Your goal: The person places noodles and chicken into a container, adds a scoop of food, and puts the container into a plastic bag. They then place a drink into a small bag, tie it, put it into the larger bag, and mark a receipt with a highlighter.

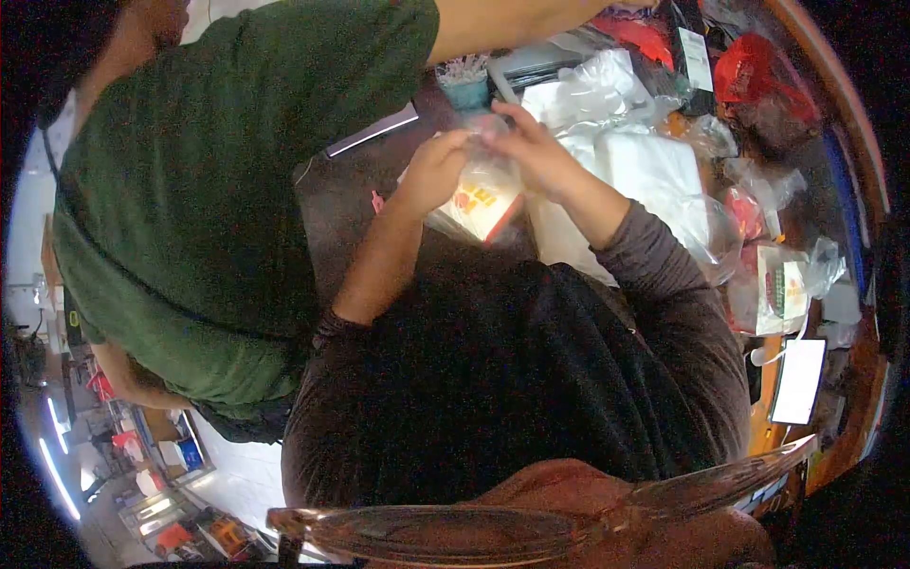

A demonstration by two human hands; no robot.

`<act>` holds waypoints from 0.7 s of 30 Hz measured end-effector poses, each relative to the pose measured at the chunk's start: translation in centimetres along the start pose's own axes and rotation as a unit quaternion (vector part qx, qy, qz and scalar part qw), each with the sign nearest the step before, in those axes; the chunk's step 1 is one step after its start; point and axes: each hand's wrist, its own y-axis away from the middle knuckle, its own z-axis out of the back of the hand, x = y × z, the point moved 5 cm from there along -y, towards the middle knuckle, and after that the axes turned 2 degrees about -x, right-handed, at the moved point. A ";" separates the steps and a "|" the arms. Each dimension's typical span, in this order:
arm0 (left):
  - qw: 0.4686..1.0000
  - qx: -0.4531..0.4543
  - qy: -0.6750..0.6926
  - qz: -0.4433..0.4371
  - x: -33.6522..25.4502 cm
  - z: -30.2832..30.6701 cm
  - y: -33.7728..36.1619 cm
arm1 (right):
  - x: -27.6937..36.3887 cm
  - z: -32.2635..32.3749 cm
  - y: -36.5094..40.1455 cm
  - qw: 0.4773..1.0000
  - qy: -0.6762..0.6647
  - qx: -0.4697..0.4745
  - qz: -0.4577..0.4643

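A co-worker in a green shirt [218, 190] fills the left side of the room, leaning over the dark bench [341, 204]. The far part of the bench is heaped with white plastic bags [649, 166], red bags [749, 71] and, off to the right, another bagged packet [782, 289]. In front of the person in the dark top, held up just above the bench near its middle, is a clear plastic bag [445, 220] with an orange-and-white printed packet [482, 201] inside it. It looks light, and I judge the film to be thin, limp and rather slippery, so it would sag and slide if taken by the belly. The gathered top is the sure place to hold it, with the flat, stiffer packet hanging below as the only weight. Nothing about it looks fragile, though the film could tear under a hard pull. The bag is glossy and crinkled, catching the light, and the packet shows through it tilted, with one red-edged corner pointing down. The left hand [431, 175] is closed on the bag's upper edge with its fingers curled in. The right hand [540, 156] pinches the neck just beside it, almost touching the left.
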 end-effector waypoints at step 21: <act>0.923 -0.063 -0.372 0.077 12.2 7.1 -16.4 | 0.2 -0.9 0.1 0.954 -0.273 0.119 0.035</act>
